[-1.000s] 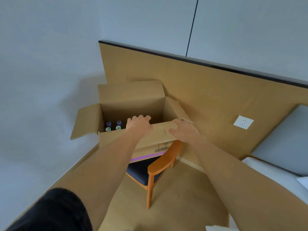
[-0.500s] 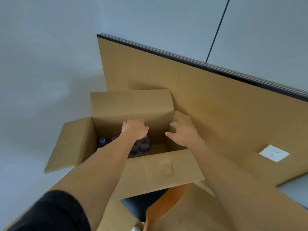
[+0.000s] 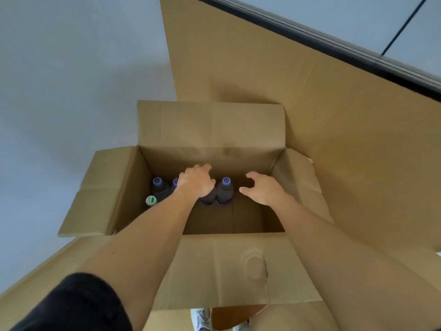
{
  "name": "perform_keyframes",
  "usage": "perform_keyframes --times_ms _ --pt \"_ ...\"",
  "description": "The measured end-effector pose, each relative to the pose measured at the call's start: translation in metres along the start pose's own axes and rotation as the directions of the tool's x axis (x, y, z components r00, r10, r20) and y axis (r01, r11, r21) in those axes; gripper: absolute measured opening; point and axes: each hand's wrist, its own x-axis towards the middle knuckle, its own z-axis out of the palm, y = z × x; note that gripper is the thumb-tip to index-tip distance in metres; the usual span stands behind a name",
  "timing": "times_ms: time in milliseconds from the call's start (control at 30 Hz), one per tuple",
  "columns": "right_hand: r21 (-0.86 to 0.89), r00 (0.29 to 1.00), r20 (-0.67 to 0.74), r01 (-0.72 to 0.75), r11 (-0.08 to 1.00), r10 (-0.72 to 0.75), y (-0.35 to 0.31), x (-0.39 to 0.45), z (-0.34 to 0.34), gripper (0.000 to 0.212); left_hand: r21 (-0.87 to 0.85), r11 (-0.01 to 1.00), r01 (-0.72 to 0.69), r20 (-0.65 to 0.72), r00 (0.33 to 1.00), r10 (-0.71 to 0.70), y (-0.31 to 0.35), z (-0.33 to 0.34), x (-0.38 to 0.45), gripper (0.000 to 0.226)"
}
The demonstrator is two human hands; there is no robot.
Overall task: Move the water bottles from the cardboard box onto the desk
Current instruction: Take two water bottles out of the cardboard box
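Observation:
The open cardboard box (image 3: 214, 271) stands below me with all flaps folded out. Several water bottles stand upright in its left half: two with purple caps (image 3: 157, 181), one with a white and green cap (image 3: 150, 200), and one more purple-capped bottle (image 3: 226, 185) near the middle. My left hand (image 3: 196, 181) reaches inside and curls over the top of a dark bottle (image 3: 208, 199), hiding its cap. My right hand (image 3: 262, 189) hovers just right of the middle purple-capped bottle, fingers spread and holding nothing. The box's right half is bare.
A tall wooden panel (image 3: 334, 139) rises behind and to the right of the box. A grey wall (image 3: 59, 80) fills the left side. Under the near flap show part of an orange chair (image 3: 229, 316) and a shoe (image 3: 200, 318).
The view has closed in over the box. Both hands left the near flap and went down inside; the left has dropped onto a bottle top, and the right has neared the bottles.

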Motion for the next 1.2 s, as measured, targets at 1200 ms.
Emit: perform_keyframes --times_ms 1200 --pt "0.155 0.997 -0.009 0.071 0.985 -0.071 0.033 0.173 0.131 0.066 -0.233 0.930 0.285 0.100 0.958 -0.269 -0.038 0.141 0.137 0.050"
